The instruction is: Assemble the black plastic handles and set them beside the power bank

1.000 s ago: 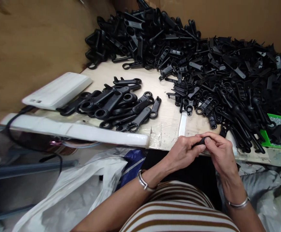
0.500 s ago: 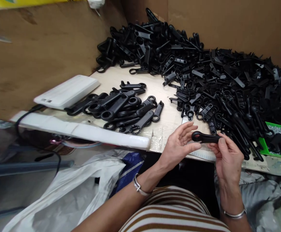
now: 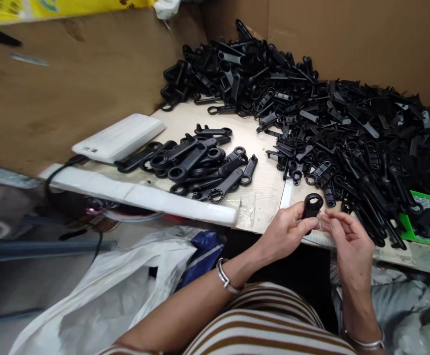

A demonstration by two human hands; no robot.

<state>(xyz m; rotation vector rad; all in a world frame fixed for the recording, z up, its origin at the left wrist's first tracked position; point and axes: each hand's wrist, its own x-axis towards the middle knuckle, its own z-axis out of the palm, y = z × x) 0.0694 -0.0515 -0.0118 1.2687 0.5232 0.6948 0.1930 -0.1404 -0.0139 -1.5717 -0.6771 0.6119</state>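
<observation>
Between thumb and fingers, my left hand point(image 3: 286, 231) grips a black plastic part point(image 3: 313, 201) with its ring end up, above the table's front edge. My right hand point(image 3: 351, 241) is just to the right of it, thumb and fingertips drawn together close to the part; whether they hold anything small cannot be made out. Behind both hands and to the right lies a large heap of black parts point(image 3: 318, 113). A smaller group of black ring-ended parts point(image 3: 196, 162) rests on the table to the left of my hands.
A white box-like device point(image 3: 120, 135) with a black cable sits at the table's left. White foam point(image 3: 144, 195) lines the front edge. At the right is a green tray point(image 3: 407, 229) with black pieces. Cardboard walls point(image 3: 347, 39) stand behind; plastic bags hang below.
The black part has passed from my right hand into my left and turned from lying sideways to ring end up. My right fingers have let go of its end. The view has shifted slightly.
</observation>
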